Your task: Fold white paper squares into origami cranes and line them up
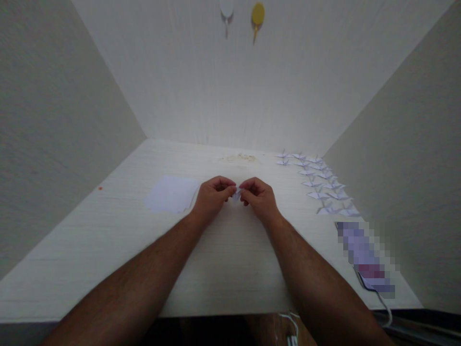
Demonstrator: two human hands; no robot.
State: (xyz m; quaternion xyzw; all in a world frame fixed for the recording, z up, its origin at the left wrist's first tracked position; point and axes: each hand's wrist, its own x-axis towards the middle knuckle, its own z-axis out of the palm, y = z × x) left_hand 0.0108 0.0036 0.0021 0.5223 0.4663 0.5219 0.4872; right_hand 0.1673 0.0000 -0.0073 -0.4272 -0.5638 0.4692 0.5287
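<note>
Over the middle of the white table, a small folded piece of white paper (236, 194) is pinched between both hands. My left hand (215, 196) is closed, thumb and forefinger on the paper's left side. From the other side my right hand (258, 196) grips it in the same way, fingertips almost touching the left ones. Most of the paper is hidden by the fingers, so its exact folded shape is unclear. To the left of my left hand lies a stack of white paper sheets (171, 193). Folded paper cranes (319, 195) stand in rows at the right.
A phone-like device (363, 257), partly pixelated, lies near the right front edge with a white cable (387, 310) attached. Walls enclose the table on three sides. A white hook (226, 9) and a yellow hook (258, 15) are on the back wall. A small orange speck (100, 188) is at left.
</note>
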